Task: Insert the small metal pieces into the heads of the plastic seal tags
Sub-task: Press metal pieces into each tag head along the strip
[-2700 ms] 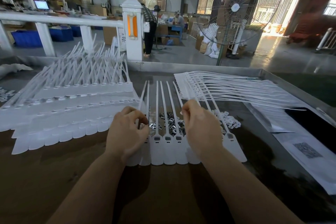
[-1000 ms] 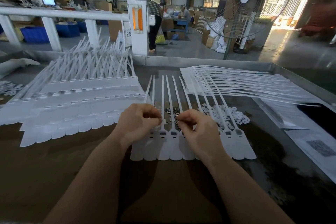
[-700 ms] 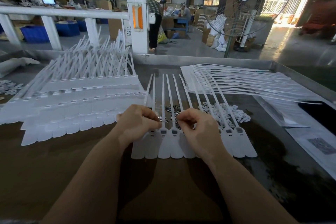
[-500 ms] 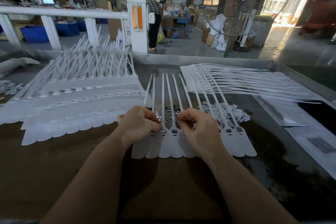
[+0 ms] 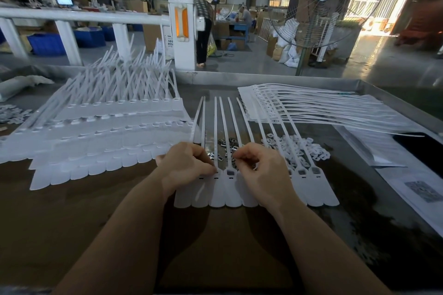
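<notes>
Left hand (image 5: 185, 165) has its fingers curled, fingertips pressing down at the head of one seal tag in the row of seal tags (image 5: 230, 189) right under both hands. Right hand (image 5: 260, 170) pinches something tiny, can't tell what. Small metal pieces (image 5: 226, 148) sit just beyond the fingertips on the worktop (image 5: 72, 223).

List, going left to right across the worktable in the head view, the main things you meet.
Stacked seal tags → left hand → small metal pieces → right hand → white plastic pieces → printed sheet.
</notes>
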Tool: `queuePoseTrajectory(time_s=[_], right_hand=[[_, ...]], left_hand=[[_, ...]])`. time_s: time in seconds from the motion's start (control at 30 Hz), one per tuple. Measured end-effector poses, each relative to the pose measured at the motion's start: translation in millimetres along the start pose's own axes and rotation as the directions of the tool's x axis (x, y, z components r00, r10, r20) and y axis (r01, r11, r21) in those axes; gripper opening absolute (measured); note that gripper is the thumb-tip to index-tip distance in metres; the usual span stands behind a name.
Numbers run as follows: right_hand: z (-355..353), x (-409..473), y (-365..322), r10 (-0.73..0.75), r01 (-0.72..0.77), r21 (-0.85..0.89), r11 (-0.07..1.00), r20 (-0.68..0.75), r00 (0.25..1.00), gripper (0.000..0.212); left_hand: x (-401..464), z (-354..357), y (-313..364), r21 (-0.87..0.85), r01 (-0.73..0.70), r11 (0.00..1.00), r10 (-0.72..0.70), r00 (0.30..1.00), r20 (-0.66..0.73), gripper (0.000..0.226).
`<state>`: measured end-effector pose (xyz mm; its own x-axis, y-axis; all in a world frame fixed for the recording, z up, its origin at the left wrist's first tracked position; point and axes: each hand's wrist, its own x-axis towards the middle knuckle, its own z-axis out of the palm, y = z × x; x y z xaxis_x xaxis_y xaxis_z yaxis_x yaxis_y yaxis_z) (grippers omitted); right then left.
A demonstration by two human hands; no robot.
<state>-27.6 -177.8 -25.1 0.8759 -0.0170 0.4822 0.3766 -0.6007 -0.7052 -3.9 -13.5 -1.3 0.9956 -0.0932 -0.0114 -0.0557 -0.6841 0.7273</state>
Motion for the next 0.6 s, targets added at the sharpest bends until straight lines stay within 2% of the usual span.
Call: queuePoseTrajectory(time_s=[0.4, 0.6], right_hand=[[0.1, 0.3, -0.9, -0.003, 0.003, -0.006, 1.000, -0.004, 1.000, 0.013], [-7.5, -1.3, -2.8, -0.013, 0.007, -0.044, 0.999, -0.127, 0.992, 0.012]], left_hand=[[7.2, 6.7, -2.3, -0.026, 0.037, 0.999, -0.038, 0.999, -0.029, 0.015], [7.9, 11.3, -3.2, 0.001, 0.019, 1.000, -0.019, 0.997, -0.073, 0.014]])
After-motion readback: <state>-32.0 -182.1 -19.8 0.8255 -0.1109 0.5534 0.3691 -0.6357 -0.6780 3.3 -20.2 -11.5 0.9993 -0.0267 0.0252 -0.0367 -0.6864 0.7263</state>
